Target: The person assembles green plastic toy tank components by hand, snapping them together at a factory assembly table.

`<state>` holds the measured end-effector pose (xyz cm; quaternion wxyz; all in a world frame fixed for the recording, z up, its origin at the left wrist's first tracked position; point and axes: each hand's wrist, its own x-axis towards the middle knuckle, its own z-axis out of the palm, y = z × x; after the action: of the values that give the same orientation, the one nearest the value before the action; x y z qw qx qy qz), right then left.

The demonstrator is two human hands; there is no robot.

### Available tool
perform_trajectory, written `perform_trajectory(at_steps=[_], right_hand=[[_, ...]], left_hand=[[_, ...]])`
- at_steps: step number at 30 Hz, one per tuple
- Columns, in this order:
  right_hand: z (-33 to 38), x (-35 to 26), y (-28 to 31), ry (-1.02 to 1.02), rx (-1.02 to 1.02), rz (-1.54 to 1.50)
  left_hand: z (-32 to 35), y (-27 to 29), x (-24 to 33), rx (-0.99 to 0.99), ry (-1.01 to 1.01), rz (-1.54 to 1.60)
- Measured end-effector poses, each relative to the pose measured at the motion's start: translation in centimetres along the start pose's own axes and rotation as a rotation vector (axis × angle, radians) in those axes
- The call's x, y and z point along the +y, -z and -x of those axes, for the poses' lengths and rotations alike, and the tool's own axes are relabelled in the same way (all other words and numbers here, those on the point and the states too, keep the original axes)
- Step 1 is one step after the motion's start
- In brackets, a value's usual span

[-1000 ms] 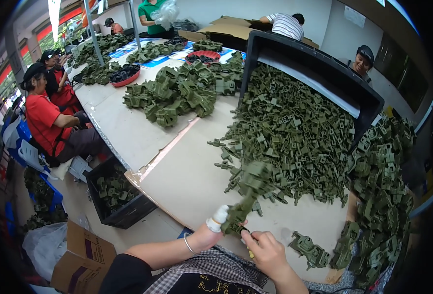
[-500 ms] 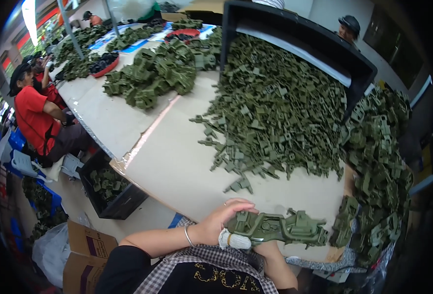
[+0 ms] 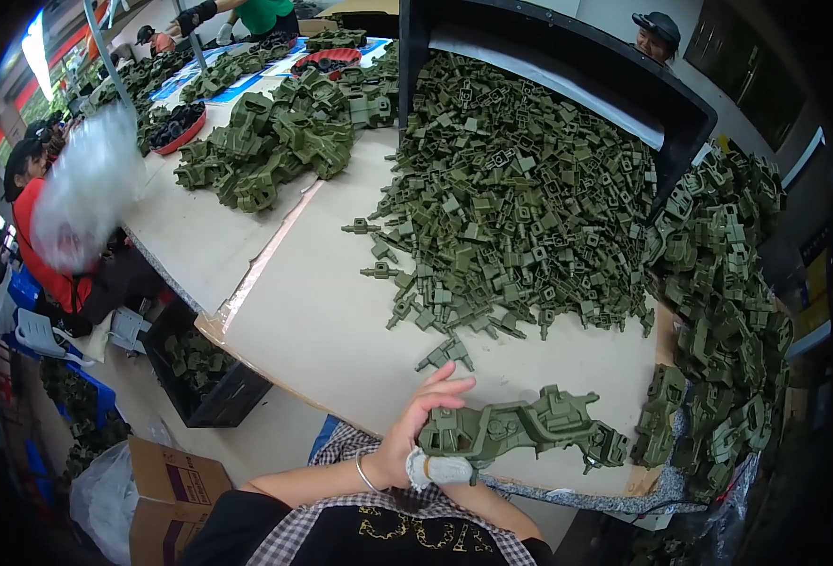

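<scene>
Bearings taken from the long green frame, with 12 toward the far side. Frame sits over the near edge of the table, tilted slightly.

Left hand: at the frame's 9 o'clock end, fingers raised and spread, not closed round it; white thumb cover along the lower edge. Right forearm comes in from 6 o'clock; right hand hidden beneath, so I cannot tell its grip.

Heap of small green parts at 12, before a tipped black bin. Loose piece at 10 to 11, near the left fingertips. Second frame at 3, just beside; larger pile at 2. Another heap at 11. Clear bag at 10, blurred. Black crate at 9, on the floor.
</scene>
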<state>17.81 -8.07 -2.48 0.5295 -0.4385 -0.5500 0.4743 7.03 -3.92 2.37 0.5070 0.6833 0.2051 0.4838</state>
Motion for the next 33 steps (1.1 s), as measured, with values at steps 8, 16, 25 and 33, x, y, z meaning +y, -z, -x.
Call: perform_trajectory(at_steps=[8,16,25,33], right_hand=[[-2.7,-4.5,5.2,0.062,-0.275,0.569],[1.4,-8.8,12.1,-0.009,-0.132,0.709],[8.6,-7.1,15.1,-0.238,0.363,1.136],[1.7,-5.4,4.9,0.120,0.390,0.454]], left_hand=[[1.1,2.2,-2.0,0.047,0.378,0.526],[0.8,6.7,-2.9,0.040,0.681,0.881],[-0.9,5.6,-3.0,0.134,0.572,0.793],[-1.5,3.4,-2.4,0.132,0.530,0.755]])
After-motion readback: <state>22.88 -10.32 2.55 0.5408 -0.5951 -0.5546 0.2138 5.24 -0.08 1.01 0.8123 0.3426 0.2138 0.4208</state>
